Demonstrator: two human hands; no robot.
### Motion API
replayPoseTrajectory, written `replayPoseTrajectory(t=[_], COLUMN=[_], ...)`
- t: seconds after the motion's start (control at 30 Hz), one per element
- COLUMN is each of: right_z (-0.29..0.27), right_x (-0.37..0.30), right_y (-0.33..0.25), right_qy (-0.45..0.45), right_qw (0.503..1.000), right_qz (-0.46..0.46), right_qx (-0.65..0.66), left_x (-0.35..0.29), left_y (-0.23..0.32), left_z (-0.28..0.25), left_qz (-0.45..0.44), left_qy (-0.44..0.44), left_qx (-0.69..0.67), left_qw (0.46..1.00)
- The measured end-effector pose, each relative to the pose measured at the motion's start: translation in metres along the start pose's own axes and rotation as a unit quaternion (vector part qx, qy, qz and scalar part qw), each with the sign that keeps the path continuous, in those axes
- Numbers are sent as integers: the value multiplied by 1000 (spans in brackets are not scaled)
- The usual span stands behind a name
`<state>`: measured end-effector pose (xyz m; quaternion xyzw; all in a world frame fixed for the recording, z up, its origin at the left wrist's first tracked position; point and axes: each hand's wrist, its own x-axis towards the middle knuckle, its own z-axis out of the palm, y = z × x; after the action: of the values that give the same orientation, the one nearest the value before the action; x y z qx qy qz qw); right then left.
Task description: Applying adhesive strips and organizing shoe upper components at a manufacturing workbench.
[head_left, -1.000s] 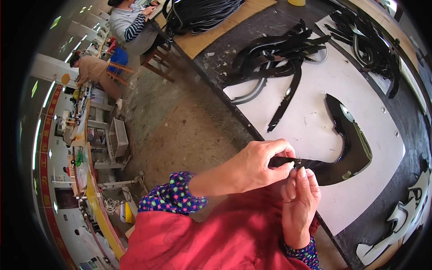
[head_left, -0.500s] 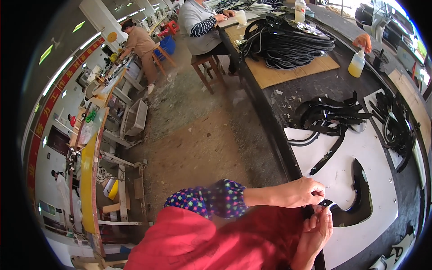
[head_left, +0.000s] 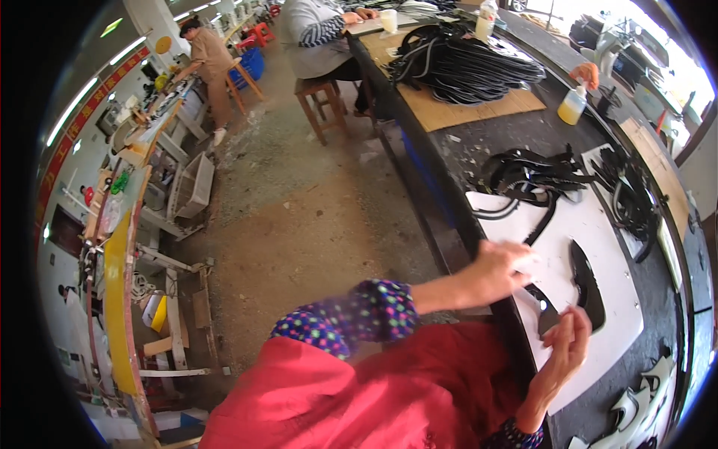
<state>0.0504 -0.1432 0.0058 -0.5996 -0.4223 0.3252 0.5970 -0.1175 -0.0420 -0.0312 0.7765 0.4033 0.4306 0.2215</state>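
A dark, curved, flat piece (head_left: 593, 299) with a hooked shape lies on the white board (head_left: 621, 314) at the table's near edge. My left hand (head_left: 497, 277) is raised by the board's left edge, just beyond the piece's near end; motion smears its bent fingers. Over the piece's near side, my right hand (head_left: 565, 352) has its fingers drawn together, and anything between them is too small to make out. A tangled pile of black curved strips (head_left: 527, 176) rests on the far part of the board, one strip trailing toward my left hand.
More black strips (head_left: 632, 202) lie farther right, and white cut pieces (head_left: 636, 408) at the near right. Beyond stand a big black strip bundle (head_left: 464, 67) on cardboard (head_left: 441, 116) and a bottle of yellow liquid (head_left: 572, 106). A seated person (head_left: 314, 37) works at the far end.
My hands have moved apart: the left lifted away from the curved piece's end, the right shifted rightward over the piece. The view has turned slightly.
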Motion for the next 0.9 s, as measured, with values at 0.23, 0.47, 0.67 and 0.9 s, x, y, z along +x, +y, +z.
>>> replayPoseTrajectory(t=[0.23, 0.47, 0.67, 0.9], right_z=[63, 116, 153, 152], right_x=[47, 51, 74, 48], right_y=[-50, -39, -40, -107], right_qy=[-81, -329, -234, -479], right_qw=[832, 832, 824, 762], right_qz=[-476, -387, -429, -421], right_qx=[-273, -225, -288, -115], left_x=[11, -32, 6, 32], left_y=[20, -12, -29, 15], left_z=[-23, 15, 20, 31], left_qz=[-330, -207, -229, -257], left_qy=[180, -6, 70, -15], left_qx=[-682, -780, -830, -746], left_qw=[627, 591, 505, 614])
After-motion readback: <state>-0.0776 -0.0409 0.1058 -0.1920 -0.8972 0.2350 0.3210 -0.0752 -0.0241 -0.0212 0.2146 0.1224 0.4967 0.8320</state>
